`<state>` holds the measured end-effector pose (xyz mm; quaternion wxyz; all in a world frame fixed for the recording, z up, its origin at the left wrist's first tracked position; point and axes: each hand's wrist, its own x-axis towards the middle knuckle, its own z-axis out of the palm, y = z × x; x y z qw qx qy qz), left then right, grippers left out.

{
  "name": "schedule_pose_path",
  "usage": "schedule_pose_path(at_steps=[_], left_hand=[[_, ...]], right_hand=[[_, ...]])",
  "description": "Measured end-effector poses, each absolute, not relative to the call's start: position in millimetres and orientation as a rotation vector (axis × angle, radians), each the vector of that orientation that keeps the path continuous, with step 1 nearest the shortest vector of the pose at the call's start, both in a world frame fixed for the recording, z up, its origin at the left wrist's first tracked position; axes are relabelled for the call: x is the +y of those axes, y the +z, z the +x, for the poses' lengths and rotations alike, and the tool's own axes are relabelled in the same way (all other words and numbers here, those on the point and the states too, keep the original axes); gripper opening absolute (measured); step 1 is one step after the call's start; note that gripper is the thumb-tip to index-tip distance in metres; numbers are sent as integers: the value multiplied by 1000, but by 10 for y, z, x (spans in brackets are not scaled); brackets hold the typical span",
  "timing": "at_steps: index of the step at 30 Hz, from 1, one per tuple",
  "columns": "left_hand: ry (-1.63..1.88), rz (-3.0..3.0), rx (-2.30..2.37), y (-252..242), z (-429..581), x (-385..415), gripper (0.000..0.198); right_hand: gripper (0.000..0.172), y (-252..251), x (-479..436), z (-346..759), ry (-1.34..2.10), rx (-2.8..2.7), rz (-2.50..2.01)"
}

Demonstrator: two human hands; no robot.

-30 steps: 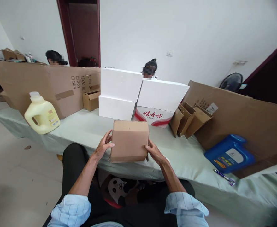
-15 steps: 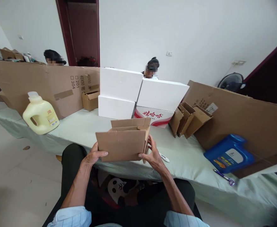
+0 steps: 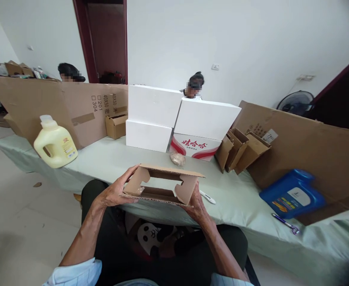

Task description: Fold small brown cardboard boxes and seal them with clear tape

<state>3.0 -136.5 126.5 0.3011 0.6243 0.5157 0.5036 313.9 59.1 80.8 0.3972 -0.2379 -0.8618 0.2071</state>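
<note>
I hold a small brown cardboard box [image 3: 162,186] over the near table edge, tipped so its open end faces me with the flaps spread. My left hand [image 3: 115,192] grips its left side. My right hand [image 3: 196,202] supports its right side from below. Just beyond the box, a small wrapped lump [image 3: 177,159] lies on the pale green tablecloth [image 3: 109,159]. A white pen-like object [image 3: 207,196] lies by my right hand.
A yellow jug [image 3: 55,143] stands at left; a blue jug [image 3: 292,194] lies at right beside a purple tool [image 3: 284,223]. White foam boxes [image 3: 180,117], folded cartons [image 3: 241,149], a small carton [image 3: 116,125] and cardboard screens [image 3: 311,151] line the back. Two people sit behind.
The box was turned in my hands from closed side up to open end facing me, flaps spread. The wrapped lump behind it came into sight.
</note>
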Motion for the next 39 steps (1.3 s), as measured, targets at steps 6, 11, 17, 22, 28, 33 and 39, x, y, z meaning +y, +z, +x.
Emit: schedule_pose_path(at_steps=[6,11,17,22,28,33,39], left_hand=[[1392,1790,1531,1277,22,-1306,92],[1082,2044,1670,1312,-139,-1105,68],[775,2218,1720,1524,-247,-914,95],[618,2311,1724,1651,-211,-833,99],[236,2397,1890,1799,-70,-808,87],[50,2472,1968,1762,-3,-749,92],[192,2513,1798,1654,-62,-474,79]], right_hand=[[109,667,635,3077,668,-2231,-702],[118,652,763,3120,789,-2308,-702],[42,1397,764,3356,705,-2289,-460],[55,1922,703,3151,442,-2605,-198],[79,2170,734,2857,120,-3126,-444],[66,2170,643,2795,-31,-3173,-351],[29,2122,658,2899,20,-3035,-288]])
